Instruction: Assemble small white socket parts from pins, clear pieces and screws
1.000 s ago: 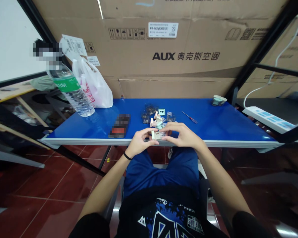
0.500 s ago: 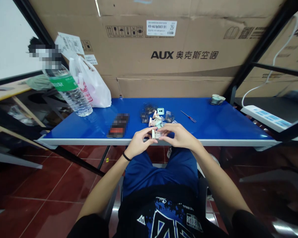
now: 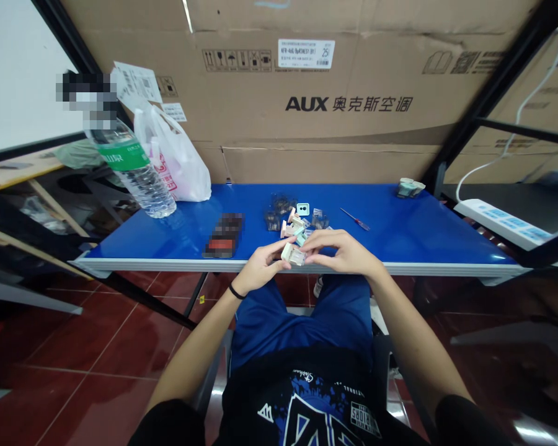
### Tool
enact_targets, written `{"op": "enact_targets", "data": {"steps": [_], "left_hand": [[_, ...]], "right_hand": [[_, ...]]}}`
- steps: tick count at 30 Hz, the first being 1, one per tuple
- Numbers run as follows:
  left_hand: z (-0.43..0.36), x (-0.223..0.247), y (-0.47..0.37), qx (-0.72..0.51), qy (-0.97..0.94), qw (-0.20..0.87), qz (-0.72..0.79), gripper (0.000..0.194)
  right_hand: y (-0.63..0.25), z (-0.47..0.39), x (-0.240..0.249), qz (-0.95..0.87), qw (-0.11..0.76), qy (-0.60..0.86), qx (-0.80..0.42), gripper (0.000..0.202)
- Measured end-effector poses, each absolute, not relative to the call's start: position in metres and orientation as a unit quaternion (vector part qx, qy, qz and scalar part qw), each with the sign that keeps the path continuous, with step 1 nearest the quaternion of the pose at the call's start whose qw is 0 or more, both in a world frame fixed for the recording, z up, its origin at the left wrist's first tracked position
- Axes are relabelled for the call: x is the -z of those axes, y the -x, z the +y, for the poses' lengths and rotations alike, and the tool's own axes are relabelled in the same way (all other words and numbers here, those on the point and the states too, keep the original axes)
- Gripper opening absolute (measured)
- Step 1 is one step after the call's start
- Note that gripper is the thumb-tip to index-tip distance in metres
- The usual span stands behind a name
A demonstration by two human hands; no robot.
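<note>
Between my two hands, just over the table's front edge, is a small plastic part (image 3: pixel 296 255) with a cream end and a clear body. The fingertips of my left hand (image 3: pixel 260 266) pinch its cream end. My right hand (image 3: pixel 338 251) has its thumb and fingers closed on the clear side. Just beyond lie pale pink plastic pieces (image 3: pixel 292 222), partly overlapping, and a mint-green piece (image 3: pixel 302 237) close to my right fingers. A mint-green square cover (image 3: pixel 302 209) with two dark holes rests behind them. Dark see-through parts (image 3: pixel 273 221) sit to the left.
On the blue table (image 3: pixel 190 238) a screwdriver (image 3: pixel 355 219) lies right of the parts. A blurred dark box-like object (image 3: pixel 224 235), a water bottle (image 3: pixel 137 167) and a white plastic bag (image 3: pixel 181 164) are at left. More parts (image 3: pixel 409 187) and a power strip (image 3: pixel 504 222) are at right.
The plastic part has turned and tilted between my fingers, so more of its cream end and clear body shows. The view has shifted slightly; the pieces on the table look unmoved.
</note>
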State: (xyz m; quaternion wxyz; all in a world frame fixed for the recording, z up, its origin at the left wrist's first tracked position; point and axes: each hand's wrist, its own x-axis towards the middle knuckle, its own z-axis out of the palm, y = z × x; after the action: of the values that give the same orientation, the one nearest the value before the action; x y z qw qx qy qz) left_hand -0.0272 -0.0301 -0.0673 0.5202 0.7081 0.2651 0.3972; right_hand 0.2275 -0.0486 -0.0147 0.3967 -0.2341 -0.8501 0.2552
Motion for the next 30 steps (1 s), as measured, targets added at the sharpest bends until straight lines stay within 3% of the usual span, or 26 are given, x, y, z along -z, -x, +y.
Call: {"op": "enact_targets", "data": {"steps": [8, 20, 25, 30], "left_hand": [[-0.028, 0.067, 0.03, -0.377, -0.732, 0.514, 0.242, 0.068], [-0.026, 0.065, 0.034, -0.344, -0.717, 0.56, 0.234, 0.064], [-0.023, 0.072, 0.035, -0.38, -0.699, 0.559, 0.235, 0.068], [-0.023, 0.072, 0.031, -0.421, -0.709, 0.516, 0.231, 0.068]], "right_hand": [[-0.216, -0.047, 0.025, -0.749, 0.379, 0.305, -0.45, 0.034], [-0.213, -0.056, 0.019, -0.756, 0.371, 0.328, -0.428, 0.029], [-0.206, -0.053, 0.021, -0.695, 0.362, 0.348, -0.514, 0.036], [-0.199, -0.049, 0.022, -0.627, 0.422, 0.353, -0.551, 0.04]]}}
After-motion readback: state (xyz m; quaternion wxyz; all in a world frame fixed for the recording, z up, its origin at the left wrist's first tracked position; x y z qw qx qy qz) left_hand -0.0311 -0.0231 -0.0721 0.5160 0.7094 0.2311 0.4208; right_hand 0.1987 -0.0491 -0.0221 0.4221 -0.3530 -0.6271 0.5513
